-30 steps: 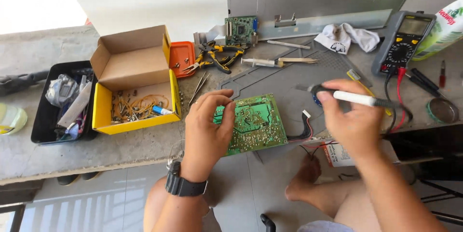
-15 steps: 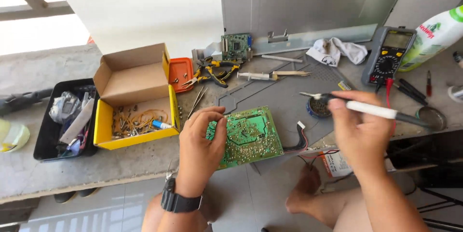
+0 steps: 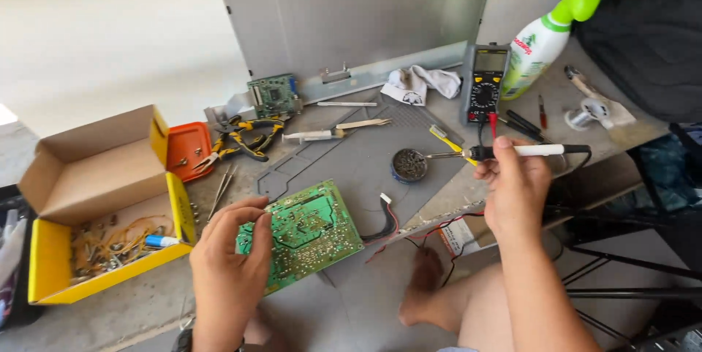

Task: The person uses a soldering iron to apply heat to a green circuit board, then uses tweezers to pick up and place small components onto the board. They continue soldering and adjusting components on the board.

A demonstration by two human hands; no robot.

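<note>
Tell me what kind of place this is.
Probably a makeshift home electronics repair bench: a green circuit board under the left hand, a soldering iron in the right hand, and a multimeter on the worktop.

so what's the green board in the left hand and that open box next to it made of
Circuit board: looks like rigid green-coated laminate, semi-gloss, with pale traces and shiny solder dots on its face; probably fibreglass or a similar composite. The left hand holds its left edge. Open box: cardboard, with matt brown inside flaps that show creased folds and a printed yellow outside.
</note>
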